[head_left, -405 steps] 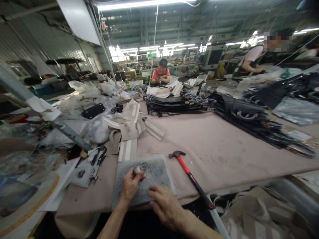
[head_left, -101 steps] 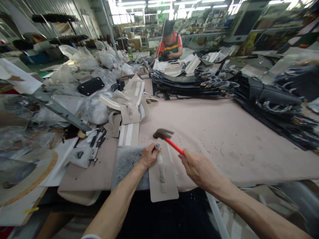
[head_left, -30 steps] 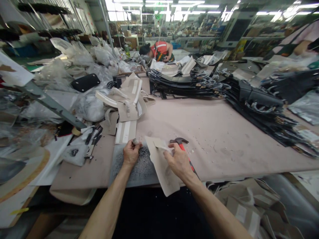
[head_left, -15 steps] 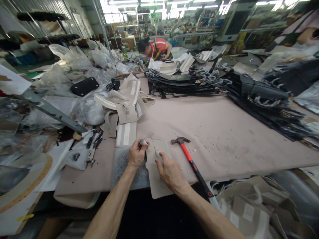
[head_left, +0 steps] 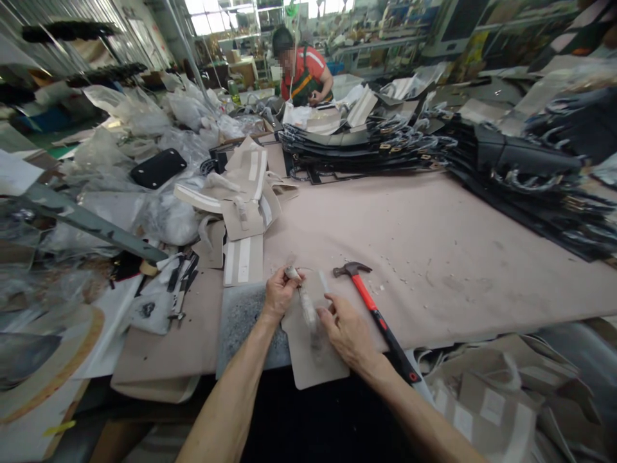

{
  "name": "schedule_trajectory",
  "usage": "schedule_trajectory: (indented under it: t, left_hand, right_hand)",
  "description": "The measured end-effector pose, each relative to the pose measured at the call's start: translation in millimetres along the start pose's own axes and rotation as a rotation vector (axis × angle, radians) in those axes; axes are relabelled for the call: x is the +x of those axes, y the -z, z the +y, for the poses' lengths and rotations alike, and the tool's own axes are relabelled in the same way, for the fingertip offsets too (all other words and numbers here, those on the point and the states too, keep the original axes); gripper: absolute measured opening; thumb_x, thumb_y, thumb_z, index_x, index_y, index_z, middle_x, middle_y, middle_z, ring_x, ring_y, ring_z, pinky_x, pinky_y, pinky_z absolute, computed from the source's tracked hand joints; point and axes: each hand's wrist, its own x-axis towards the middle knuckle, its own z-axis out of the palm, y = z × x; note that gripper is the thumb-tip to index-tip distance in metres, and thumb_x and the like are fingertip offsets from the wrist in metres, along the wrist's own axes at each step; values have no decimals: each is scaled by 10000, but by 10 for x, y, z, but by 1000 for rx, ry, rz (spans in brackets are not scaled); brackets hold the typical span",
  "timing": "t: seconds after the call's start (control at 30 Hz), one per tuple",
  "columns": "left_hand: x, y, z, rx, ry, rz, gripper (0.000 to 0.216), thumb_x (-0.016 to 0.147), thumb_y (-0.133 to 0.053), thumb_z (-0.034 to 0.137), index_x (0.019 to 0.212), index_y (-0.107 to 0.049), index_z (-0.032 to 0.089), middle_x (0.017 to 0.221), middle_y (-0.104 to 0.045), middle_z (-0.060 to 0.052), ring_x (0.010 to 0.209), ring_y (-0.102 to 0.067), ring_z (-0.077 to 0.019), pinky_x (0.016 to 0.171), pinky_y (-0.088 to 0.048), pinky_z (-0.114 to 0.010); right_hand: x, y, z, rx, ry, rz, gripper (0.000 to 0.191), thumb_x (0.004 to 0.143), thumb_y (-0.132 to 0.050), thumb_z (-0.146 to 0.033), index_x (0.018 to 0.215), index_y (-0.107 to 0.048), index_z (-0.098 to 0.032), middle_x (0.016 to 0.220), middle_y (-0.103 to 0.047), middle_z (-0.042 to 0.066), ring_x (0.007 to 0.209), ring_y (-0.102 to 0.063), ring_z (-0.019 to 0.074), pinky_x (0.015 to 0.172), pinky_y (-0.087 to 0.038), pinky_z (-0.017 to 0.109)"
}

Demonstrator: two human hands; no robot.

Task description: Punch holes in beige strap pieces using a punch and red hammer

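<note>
My left hand (head_left: 281, 294) is closed around a short whitish cylindrical piece (head_left: 292, 273), whose kind I cannot make out. It is above the upper left edge of a beige panel (head_left: 308, 373) that overhangs the table's front edge. Down the middle of the panel runs a crinkled, pale, translucent strip (head_left: 307, 310). My right hand (head_left: 348, 329) is over the panel's right side, fingers apart and partly curled, the fingertips close to the strip. Whether they touch it cannot be told. A claw hammer (head_left: 369, 299) with a red and black handle lies right of that hand.
A grey speckled slab (head_left: 241, 321) lies under the left forearm. Beige pieces (head_left: 243, 257) are heaped beyond it. Black bag parts (head_left: 366, 151) are stacked at the back, and tools (head_left: 180, 289) lie left. A co-worker (head_left: 308, 74) bends over the far side.
My left hand has moved slightly right with the cylindrical piece. My right hand has drawn back to the right, uncovering the strip on the panel. The co-worker has risen a little.
</note>
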Motion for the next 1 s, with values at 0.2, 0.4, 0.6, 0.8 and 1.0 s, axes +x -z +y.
schedule_trajectory:
  t: [0.2, 0.4, 0.6, 0.8, 1.0]
  left_hand:
    - [-19, -22, 19, 27, -5, -34, 288, 774, -742, 371, 958, -655, 168, 885, -738, -49, 832, -706, -172, 806, -557, -292]
    - [-10, -27, 17, 67, -17, -35, 263, 781, -711, 330, 974, -645, 164, 875, -732, -39, 824, -701, -164, 805, -552, -287]
    - [-34, -21, 63, 247, -115, -79, 137, 825, -634, 253, 945, -653, 189, 862, -717, -27, 811, -671, -163, 776, -523, -265]
    - [-125, -35, 133, 391, -258, -127, 124, 844, -573, 188, 926, -664, 204, 851, -703, -21, 794, -636, -162, 761, -493, -251]
    - [-144, -42, 94, 379, -251, -125, 157, 840, -553, 178, 950, -660, 210, 872, -712, -24, 807, -646, -165, 764, -488, -255]
  right_hand:
    - [-14, 318, 562, -465, -111, 105, 358, 964, -499, -392, 1178, -594, -120, 1054, -599, 153, 964, -578, 281, 829, -442, 376]
    - [-84, 391, 817, -516, -266, -67, 349, 953, -534, -334, 1246, -545, -144, 1036, -585, 124, 878, -592, 245, 721, -395, 325]
    - [19, 436, 804, -197, -368, -145, 166, 868, -543, -226, 1003, -583, -138, 878, -607, 80, 798, -582, 196, 686, -401, 290]
    - [48, 484, 492, 809, -720, -326, 152, 831, -501, -353, 831, -427, -221, 657, -458, -57, 445, -393, 94, 440, -373, 230]
    - [114, 754, -26, 235, -122, -2, 323, 947, -366, -516, 788, -407, -238, 586, -434, -42, 482, -394, 128, 488, -279, 256]
